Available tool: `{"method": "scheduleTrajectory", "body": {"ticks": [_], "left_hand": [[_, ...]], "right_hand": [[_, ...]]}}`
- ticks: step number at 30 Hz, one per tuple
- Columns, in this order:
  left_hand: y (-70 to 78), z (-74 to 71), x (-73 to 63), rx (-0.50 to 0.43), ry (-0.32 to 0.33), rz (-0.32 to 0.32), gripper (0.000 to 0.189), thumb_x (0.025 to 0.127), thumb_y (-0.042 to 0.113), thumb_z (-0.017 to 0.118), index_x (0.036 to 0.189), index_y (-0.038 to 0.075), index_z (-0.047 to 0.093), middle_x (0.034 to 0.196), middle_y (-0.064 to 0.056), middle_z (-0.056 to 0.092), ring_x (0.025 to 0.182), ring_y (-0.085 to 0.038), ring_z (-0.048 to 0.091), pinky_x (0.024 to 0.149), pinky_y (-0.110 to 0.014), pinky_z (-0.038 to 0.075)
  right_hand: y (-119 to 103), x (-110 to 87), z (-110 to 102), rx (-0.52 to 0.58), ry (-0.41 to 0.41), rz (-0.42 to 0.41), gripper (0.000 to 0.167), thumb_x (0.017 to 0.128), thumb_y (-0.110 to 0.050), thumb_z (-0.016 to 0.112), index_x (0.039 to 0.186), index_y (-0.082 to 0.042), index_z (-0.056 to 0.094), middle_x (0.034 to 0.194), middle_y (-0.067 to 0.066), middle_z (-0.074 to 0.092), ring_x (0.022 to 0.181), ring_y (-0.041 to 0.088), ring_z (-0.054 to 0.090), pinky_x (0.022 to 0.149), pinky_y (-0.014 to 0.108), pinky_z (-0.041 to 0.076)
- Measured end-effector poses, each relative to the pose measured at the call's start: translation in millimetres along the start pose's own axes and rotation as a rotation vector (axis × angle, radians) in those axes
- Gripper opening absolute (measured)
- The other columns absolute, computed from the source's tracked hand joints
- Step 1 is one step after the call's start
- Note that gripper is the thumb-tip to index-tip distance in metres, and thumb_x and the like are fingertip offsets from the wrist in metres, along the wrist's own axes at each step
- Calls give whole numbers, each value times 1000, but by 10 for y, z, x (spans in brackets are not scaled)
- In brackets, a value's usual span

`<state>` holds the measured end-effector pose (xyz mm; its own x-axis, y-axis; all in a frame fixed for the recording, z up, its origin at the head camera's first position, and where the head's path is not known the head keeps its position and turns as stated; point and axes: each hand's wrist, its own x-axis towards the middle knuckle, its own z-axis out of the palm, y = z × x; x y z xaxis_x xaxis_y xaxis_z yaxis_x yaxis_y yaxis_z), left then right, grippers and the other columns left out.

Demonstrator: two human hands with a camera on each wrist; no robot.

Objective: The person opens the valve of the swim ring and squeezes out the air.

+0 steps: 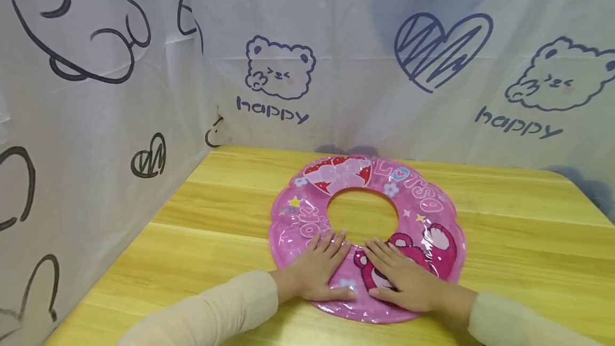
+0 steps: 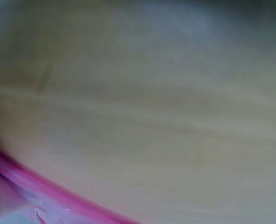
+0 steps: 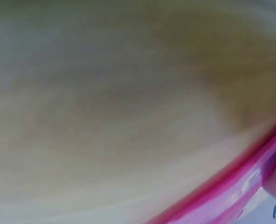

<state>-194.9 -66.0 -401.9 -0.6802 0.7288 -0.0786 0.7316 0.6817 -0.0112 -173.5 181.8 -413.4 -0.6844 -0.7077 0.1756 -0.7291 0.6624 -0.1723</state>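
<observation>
Apparently pressing or smoothing the pink inflatable LOTSO swim ring (image 1: 414, 212) directly beneath the left hand (image 1: 319, 269) and right hand (image 1: 407, 277), with straight, loosely spread fingers and nothing gripped, and next probably needing even pressure under both palms.

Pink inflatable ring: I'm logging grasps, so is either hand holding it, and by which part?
Nothing is held: the left hand and right hand rest on the near part of the pink inflatable ring, fingers not curled round it.
</observation>
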Motion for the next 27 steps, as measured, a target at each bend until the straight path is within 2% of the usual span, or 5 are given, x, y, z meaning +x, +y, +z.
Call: {"method": "scheduleTrajectory", "body": {"ticks": [7,11,17,23,27], "left_hand": [[-213,-76,-81,90,32,61,98,76,77,45,149,15,21,156,-10,13,143,-32,17,116,-48,15],[-235,-36,-104,62,17,63,98,77,76,43,150,18,15,157,-11,7,144,-33,9,116,-54,5],[-229,-1,-89,44,27,71,96,78,73,46,150,16,16,157,-13,8,144,-34,9,116,-54,5],[-270,17,-76,-73,2,94,82,89,63,37,150,14,13,157,-13,5,144,-34,5,115,-56,3],[-304,48,-60,-300,26,4,61,100,44,26,149,10,16,157,-9,9,145,-29,7,117,-50,3]], "right_hand": [[200,-192,-87,-165,53,21,79,86,-57,52,142,-4,36,149,13,34,136,33,32,115,22,-16],[235,-235,-73,-147,26,27,78,88,-56,49,144,-5,32,151,13,31,137,33,29,114,22,-17],[261,-259,-54,-102,34,40,77,88,-54,51,144,-6,31,151,13,30,138,31,27,114,19,-16],[276,-259,-61,-62,41,28,75,87,-53,54,143,-6,35,149,13,34,137,32,29,112,16,-16],[278,-241,-110,35,14,68,71,87,-51,54,141,-8,38,149,12,35,135,34,32,113,14,-11]]}}
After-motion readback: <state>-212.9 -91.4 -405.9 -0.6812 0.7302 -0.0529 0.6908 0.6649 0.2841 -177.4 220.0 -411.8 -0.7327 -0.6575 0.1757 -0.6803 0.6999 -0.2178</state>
